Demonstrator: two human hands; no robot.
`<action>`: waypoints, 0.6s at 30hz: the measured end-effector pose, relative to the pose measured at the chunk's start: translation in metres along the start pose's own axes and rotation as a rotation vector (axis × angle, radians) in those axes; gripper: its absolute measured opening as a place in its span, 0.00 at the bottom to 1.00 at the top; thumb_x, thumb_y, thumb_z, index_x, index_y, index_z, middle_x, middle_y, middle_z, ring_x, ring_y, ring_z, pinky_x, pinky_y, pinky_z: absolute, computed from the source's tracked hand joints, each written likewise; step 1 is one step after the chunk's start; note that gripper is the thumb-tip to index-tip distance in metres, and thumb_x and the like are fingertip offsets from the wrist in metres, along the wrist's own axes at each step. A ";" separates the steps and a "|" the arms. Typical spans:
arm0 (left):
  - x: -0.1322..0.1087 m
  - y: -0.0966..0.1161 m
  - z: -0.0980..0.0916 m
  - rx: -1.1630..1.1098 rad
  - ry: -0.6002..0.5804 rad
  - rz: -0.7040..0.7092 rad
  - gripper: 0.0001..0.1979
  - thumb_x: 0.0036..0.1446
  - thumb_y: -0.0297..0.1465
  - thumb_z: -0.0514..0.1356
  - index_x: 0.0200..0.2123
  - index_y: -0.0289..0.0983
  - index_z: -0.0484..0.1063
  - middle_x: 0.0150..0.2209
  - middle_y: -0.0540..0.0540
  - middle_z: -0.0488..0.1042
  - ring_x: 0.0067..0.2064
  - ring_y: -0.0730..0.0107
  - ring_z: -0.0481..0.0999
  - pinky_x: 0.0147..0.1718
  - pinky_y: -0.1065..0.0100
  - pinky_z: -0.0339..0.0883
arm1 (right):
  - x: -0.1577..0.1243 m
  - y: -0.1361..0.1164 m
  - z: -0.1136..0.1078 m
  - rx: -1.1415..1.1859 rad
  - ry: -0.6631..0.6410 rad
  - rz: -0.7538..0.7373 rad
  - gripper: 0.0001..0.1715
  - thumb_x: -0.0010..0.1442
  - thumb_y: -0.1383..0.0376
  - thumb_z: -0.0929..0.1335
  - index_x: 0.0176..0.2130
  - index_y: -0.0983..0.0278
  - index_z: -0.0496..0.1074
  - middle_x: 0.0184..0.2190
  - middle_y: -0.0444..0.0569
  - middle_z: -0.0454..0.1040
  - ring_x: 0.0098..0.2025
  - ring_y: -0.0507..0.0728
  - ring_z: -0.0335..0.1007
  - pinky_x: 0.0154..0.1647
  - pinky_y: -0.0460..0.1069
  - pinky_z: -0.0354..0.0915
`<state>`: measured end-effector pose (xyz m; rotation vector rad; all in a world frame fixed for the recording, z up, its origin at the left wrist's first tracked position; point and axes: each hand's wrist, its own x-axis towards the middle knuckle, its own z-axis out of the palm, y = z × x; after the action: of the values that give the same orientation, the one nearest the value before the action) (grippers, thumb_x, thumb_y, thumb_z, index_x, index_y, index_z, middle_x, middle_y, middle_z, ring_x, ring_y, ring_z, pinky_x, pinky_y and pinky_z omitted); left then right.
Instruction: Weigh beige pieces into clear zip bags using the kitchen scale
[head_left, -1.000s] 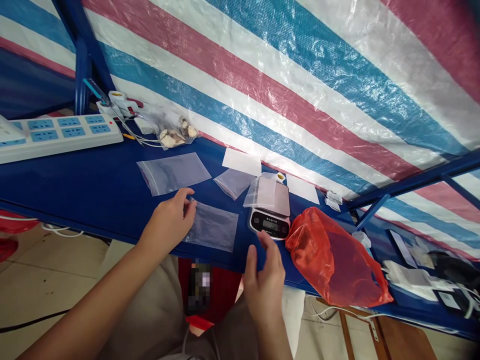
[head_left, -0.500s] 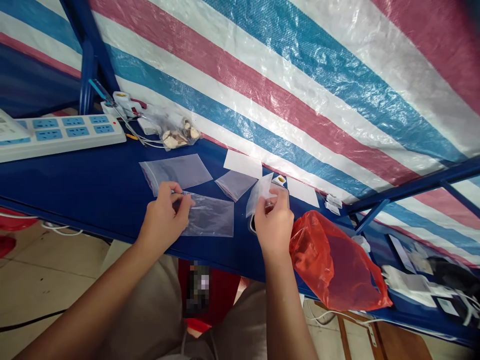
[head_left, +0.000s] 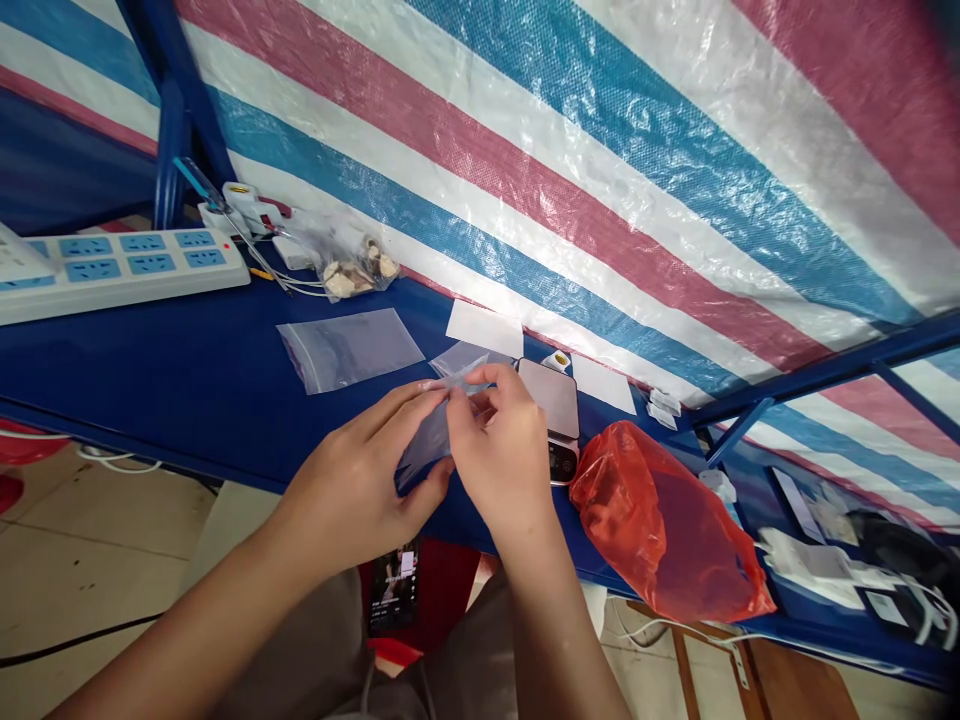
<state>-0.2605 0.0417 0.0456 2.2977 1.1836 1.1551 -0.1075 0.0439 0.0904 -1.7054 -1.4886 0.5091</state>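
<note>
My left hand [head_left: 367, 480] and my right hand [head_left: 499, 460] meet above the front of the blue shelf [head_left: 187, 380], both pinched on a small clear zip bag [head_left: 431, 435] lifted off the surface. Just right of my right hand sits a small digital scale [head_left: 553, 410] with a bare pink platform. A larger clear zip bag [head_left: 349, 347] lies flat on the shelf to the left. Another small clear bag [head_left: 459, 358] lies behind my fingers.
A red plastic bag [head_left: 664, 525] bulges at the shelf's right edge. A white power strip [head_left: 112, 270] lies far left, with a bag of pale pieces [head_left: 352, 272] and tools behind. White paper slips [head_left: 484, 325] lie by the striped tarp [head_left: 600, 150]. Chargers and cables [head_left: 840, 565] sit far right.
My left hand lifted the clear bag off the shelf and moved right. My right hand left the scale and joined it on the bag; the scale's platform is now bare.
</note>
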 end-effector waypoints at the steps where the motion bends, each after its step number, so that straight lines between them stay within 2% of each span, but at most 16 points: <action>1: -0.001 0.000 0.001 0.019 0.001 -0.023 0.28 0.62 0.40 0.61 0.65 0.44 0.69 0.65 0.42 0.74 0.63 0.52 0.78 0.57 0.54 0.79 | 0.001 -0.002 0.000 0.014 0.003 0.016 0.10 0.64 0.61 0.69 0.47 0.59 0.72 0.27 0.41 0.79 0.27 0.55 0.76 0.30 0.49 0.65; 4: 0.001 0.001 0.005 0.037 0.034 -0.092 0.21 0.65 0.40 0.58 0.59 0.47 0.75 0.62 0.46 0.78 0.60 0.55 0.80 0.55 0.56 0.80 | 0.001 -0.008 -0.001 0.101 -0.016 0.025 0.11 0.66 0.59 0.69 0.47 0.59 0.72 0.26 0.41 0.79 0.27 0.56 0.77 0.31 0.49 0.67; 7: 0.008 -0.001 0.004 0.016 0.163 -0.180 0.15 0.68 0.39 0.55 0.50 0.48 0.81 0.53 0.49 0.83 0.54 0.58 0.83 0.51 0.58 0.79 | 0.001 -0.005 -0.005 0.233 -0.030 -0.002 0.16 0.69 0.51 0.67 0.46 0.60 0.72 0.25 0.42 0.78 0.27 0.55 0.77 0.31 0.49 0.69; 10: 0.019 -0.013 -0.005 -0.035 0.260 -0.318 0.15 0.68 0.43 0.58 0.42 0.44 0.83 0.36 0.48 0.84 0.37 0.64 0.81 0.36 0.64 0.75 | 0.005 0.013 -0.018 0.244 0.077 0.011 0.21 0.70 0.48 0.66 0.47 0.61 0.73 0.33 0.48 0.82 0.33 0.56 0.79 0.34 0.50 0.71; 12: 0.026 -0.029 -0.013 -0.090 0.297 -0.438 0.17 0.66 0.44 0.60 0.36 0.40 0.83 0.24 0.50 0.76 0.26 0.71 0.71 0.26 0.68 0.64 | 0.011 0.031 -0.028 0.167 0.134 0.043 0.21 0.69 0.49 0.66 0.48 0.62 0.74 0.39 0.52 0.83 0.37 0.58 0.80 0.37 0.51 0.73; 13: 0.028 -0.039 -0.017 -0.131 0.325 -0.502 0.17 0.65 0.43 0.60 0.34 0.38 0.83 0.22 0.51 0.74 0.25 0.73 0.68 0.24 0.69 0.61 | 0.015 0.040 -0.033 0.110 0.154 0.057 0.21 0.68 0.50 0.67 0.48 0.62 0.74 0.41 0.53 0.83 0.39 0.59 0.81 0.38 0.51 0.73; 16: 0.031 -0.075 -0.025 -0.283 0.526 -0.667 0.18 0.64 0.43 0.61 0.42 0.35 0.84 0.26 0.50 0.76 0.26 0.75 0.67 0.23 0.73 0.59 | 0.030 0.060 -0.041 -0.102 0.202 0.069 0.19 0.68 0.53 0.67 0.49 0.63 0.76 0.43 0.55 0.83 0.43 0.61 0.81 0.42 0.53 0.72; 18: 0.031 -0.098 -0.028 -0.327 0.645 -0.701 0.20 0.66 0.42 0.59 0.46 0.33 0.83 0.28 0.49 0.77 0.25 0.75 0.67 0.23 0.73 0.61 | 0.040 0.063 -0.038 -0.249 0.162 0.030 0.16 0.69 0.58 0.66 0.49 0.64 0.77 0.44 0.56 0.83 0.46 0.62 0.80 0.46 0.55 0.71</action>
<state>-0.3244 0.1236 0.0223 1.1186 1.6605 1.6552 -0.0305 0.0715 0.0723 -1.9137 -1.4578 0.2001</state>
